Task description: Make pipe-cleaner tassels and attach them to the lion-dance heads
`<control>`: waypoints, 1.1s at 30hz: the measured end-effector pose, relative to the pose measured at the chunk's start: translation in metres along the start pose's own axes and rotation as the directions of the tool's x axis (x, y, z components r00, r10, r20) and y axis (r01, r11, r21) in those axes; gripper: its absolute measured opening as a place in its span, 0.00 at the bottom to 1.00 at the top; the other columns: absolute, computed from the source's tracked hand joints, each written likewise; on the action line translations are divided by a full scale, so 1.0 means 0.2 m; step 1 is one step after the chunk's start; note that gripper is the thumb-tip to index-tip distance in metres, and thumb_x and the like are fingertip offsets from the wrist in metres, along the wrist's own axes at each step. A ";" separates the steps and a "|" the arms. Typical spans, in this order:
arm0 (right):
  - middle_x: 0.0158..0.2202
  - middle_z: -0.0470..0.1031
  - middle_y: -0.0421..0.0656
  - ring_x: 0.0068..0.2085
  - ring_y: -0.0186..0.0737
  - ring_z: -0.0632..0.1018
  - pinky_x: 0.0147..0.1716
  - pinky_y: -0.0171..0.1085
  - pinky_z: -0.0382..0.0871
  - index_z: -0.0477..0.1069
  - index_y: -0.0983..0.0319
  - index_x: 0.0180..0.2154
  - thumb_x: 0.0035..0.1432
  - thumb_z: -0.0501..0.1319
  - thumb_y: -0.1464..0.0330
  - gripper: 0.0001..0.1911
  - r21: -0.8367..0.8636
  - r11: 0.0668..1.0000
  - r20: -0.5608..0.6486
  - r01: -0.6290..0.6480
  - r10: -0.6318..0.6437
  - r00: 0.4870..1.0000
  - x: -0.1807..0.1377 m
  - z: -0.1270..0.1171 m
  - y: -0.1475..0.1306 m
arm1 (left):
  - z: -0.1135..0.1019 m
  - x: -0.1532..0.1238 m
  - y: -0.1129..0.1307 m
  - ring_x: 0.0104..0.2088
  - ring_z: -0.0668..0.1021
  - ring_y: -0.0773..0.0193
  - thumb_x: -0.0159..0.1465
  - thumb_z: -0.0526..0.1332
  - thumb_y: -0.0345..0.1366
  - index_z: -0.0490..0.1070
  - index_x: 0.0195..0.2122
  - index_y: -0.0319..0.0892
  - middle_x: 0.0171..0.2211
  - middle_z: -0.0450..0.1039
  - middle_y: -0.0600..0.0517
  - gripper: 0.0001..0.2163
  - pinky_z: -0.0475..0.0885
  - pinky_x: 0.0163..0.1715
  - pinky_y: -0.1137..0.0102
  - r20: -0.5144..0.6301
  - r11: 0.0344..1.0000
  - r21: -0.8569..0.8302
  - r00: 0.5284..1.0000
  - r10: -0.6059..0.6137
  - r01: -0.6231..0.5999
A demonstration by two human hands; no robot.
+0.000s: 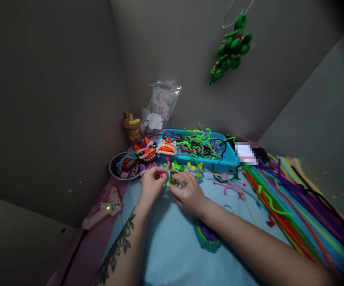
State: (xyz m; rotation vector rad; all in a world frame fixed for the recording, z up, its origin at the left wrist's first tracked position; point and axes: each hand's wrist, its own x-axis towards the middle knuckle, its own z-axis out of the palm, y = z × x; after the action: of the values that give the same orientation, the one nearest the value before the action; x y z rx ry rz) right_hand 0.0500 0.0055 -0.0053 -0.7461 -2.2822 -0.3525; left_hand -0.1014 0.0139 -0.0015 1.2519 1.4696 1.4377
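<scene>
My left hand point(151, 183) and my right hand point(189, 192) meet over the light blue mat point(172, 246), both pinched on a small pipe-cleaner piece point(169, 174) of green, pink and yellow strands. Its exact shape is partly hidden by my fingers. Just behind it lie more pipe-cleaner shapes in yellow and blue point(194, 169). A round green and purple pipe-cleaner piece point(207, 237) lies under my right forearm.
A blue tray point(228, 159) of tangled pipe cleaners stands behind my hands. Long coloured pipe cleaners point(296, 206) lie at the right. A pink glue gun point(103, 212) with a lit green light lies at left. A dark bowl point(114, 169), finished woven pieces point(148, 151) and a jar point(133, 129) stand behind.
</scene>
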 end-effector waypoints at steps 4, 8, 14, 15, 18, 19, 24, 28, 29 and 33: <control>0.40 0.72 0.47 0.41 0.47 0.68 0.40 0.44 0.63 0.75 0.58 0.36 0.57 0.59 0.73 0.08 0.074 0.996 0.021 -0.057 0.055 0.998 -0.02 -0.02 0.01 | -0.01 0.01 -0.02 0.22 0.70 0.69 0.46 0.63 0.32 0.71 0.24 0.40 0.20 0.70 0.56 0.03 0.64 0.23 0.75 0.004 1.000 -0.017 1.000 -0.005 0.005; 0.38 0.71 0.46 0.40 0.44 0.71 0.42 0.45 0.66 0.74 0.58 0.39 0.58 0.57 0.73 0.09 0.328 0.923 -0.075 -0.200 0.236 0.969 -0.02 -0.06 0.05 | -0.02 0.02 -0.02 0.22 0.70 0.70 0.47 0.63 0.33 0.71 0.24 0.40 0.21 0.70 0.56 0.04 0.63 0.23 0.76 0.023 0.999 -0.048 1.000 -0.013 0.014; 0.35 0.71 0.42 0.34 0.40 0.75 0.30 0.38 0.71 0.65 0.59 0.38 0.48 0.64 0.65 0.15 0.734 0.173 0.358 -0.657 0.723 0.591 0.03 0.01 0.08 | -0.03 0.03 -0.02 0.20 0.68 0.70 0.48 0.64 0.36 0.69 0.24 0.40 0.19 0.67 0.58 0.06 0.62 0.21 0.76 0.044 0.996 -0.089 0.999 -0.017 0.021; 0.35 0.72 0.42 0.33 0.39 0.76 0.29 0.37 0.71 0.64 0.60 0.39 0.46 0.66 0.65 0.18 0.739 0.025 0.468 -0.673 0.700 0.540 0.04 0.03 0.07 | -0.04 0.03 -0.02 0.20 0.68 0.70 0.48 0.64 0.36 0.69 0.24 0.40 0.19 0.67 0.58 0.06 0.61 0.21 0.76 0.046 0.996 -0.089 0.999 -0.013 0.017; 0.36 0.73 0.45 0.33 0.40 0.77 0.29 0.38 0.72 0.64 0.61 0.41 0.45 0.66 0.64 0.20 0.699 -0.156 0.608 -0.698 0.644 0.465 0.07 0.06 0.05 | -0.03 0.03 -0.03 0.20 0.67 0.71 0.49 0.64 0.36 0.68 0.25 0.41 0.19 0.67 0.58 0.06 0.61 0.21 0.76 0.042 0.997 -0.083 0.999 0.006 -0.003; 0.38 0.73 0.47 0.34 0.41 0.77 0.29 0.39 0.72 0.64 0.61 0.42 0.46 0.65 0.64 0.21 0.698 -0.114 0.581 -0.707 0.668 0.465 0.07 0.06 0.05 | -0.03 0.03 -0.04 0.20 0.67 0.71 0.49 0.63 0.35 0.68 0.26 0.41 0.19 0.67 0.58 0.06 0.61 0.21 0.76 0.036 0.997 -0.078 0.999 0.013 -0.011; 0.52 0.65 0.52 0.54 0.50 0.69 0.50 0.51 0.67 0.64 0.60 0.47 0.49 0.62 0.71 0.21 0.550 0.643 0.076 -0.533 0.597 0.798 0.06 -0.03 0.03 | -0.02 0.03 -0.05 0.23 0.69 0.69 0.50 0.62 0.33 0.70 0.30 0.41 0.23 0.70 0.56 0.06 0.62 0.24 0.76 -0.002 0.997 -0.051 0.999 0.049 -0.049; 0.55 0.64 0.50 0.57 0.53 0.64 0.55 0.54 0.59 0.70 0.57 0.44 0.51 0.63 0.72 0.17 0.298 0.913 0.041 -0.278 0.279 0.959 0.05 -0.08 0.01 | -0.02 0.03 -0.04 0.26 0.71 0.67 0.50 0.61 0.32 0.72 0.31 0.41 0.24 0.70 0.56 0.07 0.64 0.27 0.75 0.011 0.995 0.020 0.995 0.099 -0.099; 0.54 0.65 0.49 0.56 0.53 0.64 0.55 0.54 0.60 0.71 0.56 0.43 0.52 0.63 0.71 0.14 0.254 0.932 0.035 -0.257 0.256 0.966 0.05 -0.08 0.00 | -0.02 0.03 -0.03 0.27 0.72 0.67 0.50 0.61 0.31 0.72 0.31 0.41 0.25 0.71 0.55 0.07 0.65 0.27 0.74 0.023 0.994 0.029 0.994 0.109 -0.110; 0.51 0.69 0.47 0.53 0.51 0.65 0.51 0.51 0.62 0.74 0.56 0.36 0.57 0.60 0.71 0.06 0.131 0.969 -0.047 -0.207 0.215 0.976 0.06 -0.06 0.01 | -0.02 0.02 -0.03 0.28 0.73 0.66 0.51 0.60 0.30 0.72 0.30 0.41 0.26 0.72 0.54 0.05 0.67 0.29 0.73 0.059 0.992 0.026 0.991 0.120 -0.121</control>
State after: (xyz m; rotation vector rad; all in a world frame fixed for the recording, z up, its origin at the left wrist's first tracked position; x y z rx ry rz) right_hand 0.0508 0.0066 0.0109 -0.8909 -2.1216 -0.1287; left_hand -0.1066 0.0179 -0.0059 1.4103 1.4022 1.4498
